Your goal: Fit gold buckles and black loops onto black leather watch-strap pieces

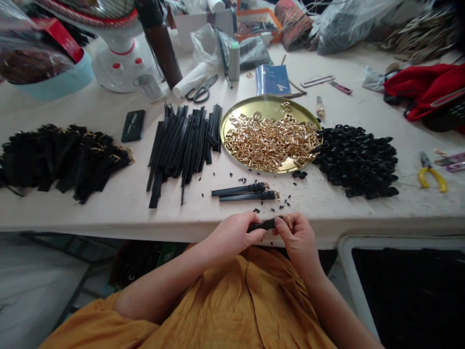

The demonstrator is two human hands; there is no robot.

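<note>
A black leather strap (267, 224) is stretched between my two hands at the table's front edge. My left hand (240, 230) grips its left part, while my right hand (296, 235) pinches the right end, where a bit of gold buckle shows between the fingers. Just beyond lie two black buckled straps (241, 193), side by side. Behind them a round gold tray (250, 103) holds a heap of gold buckles (271, 140). Loose black strips (181, 138) lie left of the tray, and a pile of small black loops (358, 160) lies to its right.
Far left is a heap of black straps with buckles (61, 155), near a black flat box (133, 126). Scissors (202, 89), a thread cone (234, 60) and a blue booklet (272, 80) lie behind. Yellow-handled pliers (430, 174) rest at right, above a white-rimmed bin (354, 281).
</note>
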